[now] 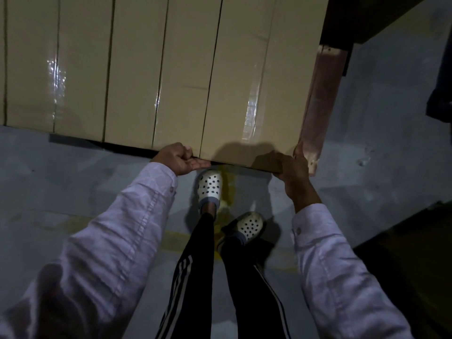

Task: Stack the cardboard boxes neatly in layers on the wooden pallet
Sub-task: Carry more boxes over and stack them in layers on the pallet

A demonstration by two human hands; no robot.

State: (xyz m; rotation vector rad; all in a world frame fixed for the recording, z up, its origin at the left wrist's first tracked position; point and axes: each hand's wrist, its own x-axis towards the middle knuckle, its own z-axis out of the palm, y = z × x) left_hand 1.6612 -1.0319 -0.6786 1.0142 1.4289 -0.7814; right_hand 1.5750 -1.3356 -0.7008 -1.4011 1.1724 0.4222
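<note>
At the top of the head view, from 10 o'clock round to 1 o'clock, a row of cardboard boxes (132, 69) stands side by side with shiny tape on top. The end box (247, 77), at 1 o'clock, is the one being held. The left hand (182, 159) is at its near left corner, with its fingers curled tight into the gap beside the next box. The right hand (292, 168) grips the near right corner, fingers clamped round the edge. A pinkish board (320, 104) lies along the box's right side. At 6 o'clock, two white shoes (209, 185) with dark dots stand on the grey floor (73, 172). What the boxes sit on is hidden.
</note>
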